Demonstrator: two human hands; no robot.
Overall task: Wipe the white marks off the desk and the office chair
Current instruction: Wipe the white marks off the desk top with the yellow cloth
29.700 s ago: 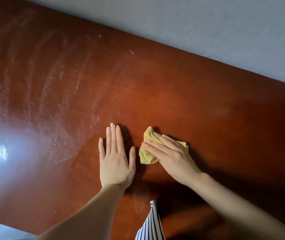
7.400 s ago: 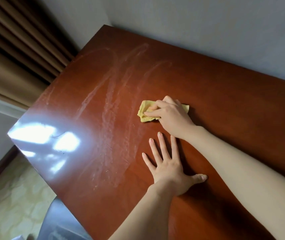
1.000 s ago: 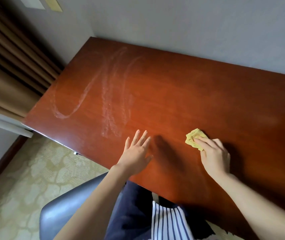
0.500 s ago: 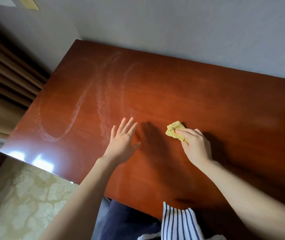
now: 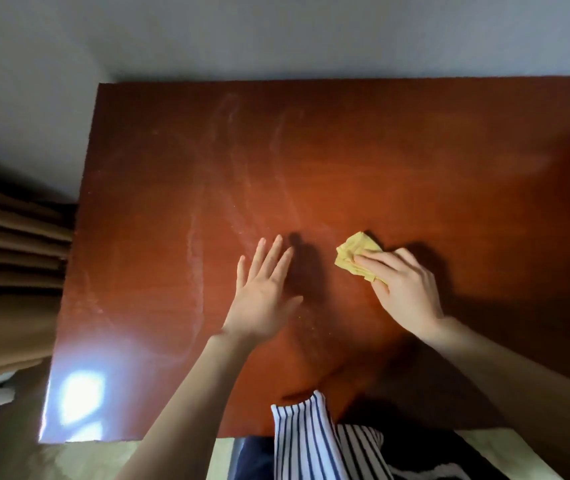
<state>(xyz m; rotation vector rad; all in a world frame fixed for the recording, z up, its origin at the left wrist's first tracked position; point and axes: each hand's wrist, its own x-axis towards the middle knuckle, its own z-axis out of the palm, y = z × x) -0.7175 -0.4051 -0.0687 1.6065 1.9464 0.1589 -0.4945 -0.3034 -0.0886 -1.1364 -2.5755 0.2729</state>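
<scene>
A glossy reddish-brown tabletop [image 5: 450,161] fills the middle of the frame and stands against a pale grey wall [image 5: 276,32] along the top. The left hand [image 5: 263,296] lies flat on the wood just left of centre, palm down, fingers straight and close together with the thumb out to the side, holding nothing. The right hand [image 5: 406,289], right of centre, holds a bunched yellow cloth [image 5: 353,254] against the tabletop. Its fingers bend over the cloth and its thumb sits at the cloth's lower edge, with the cloth's free end poking out toward the upper left. The two hands are apart, with a dark shadow on the wood between them. Faint white marks [image 5: 231,157] run in long smeared streaks from the upper centre of the tabletop down past the left hand's fingertips toward the lower left. A bright glare [image 5: 79,396] sits on the lower left corner. Brown curtain folds [image 5: 10,271] hang at the left edge, and a blue-and-white striped garment [image 5: 311,441] shows at the bottom centre.
</scene>
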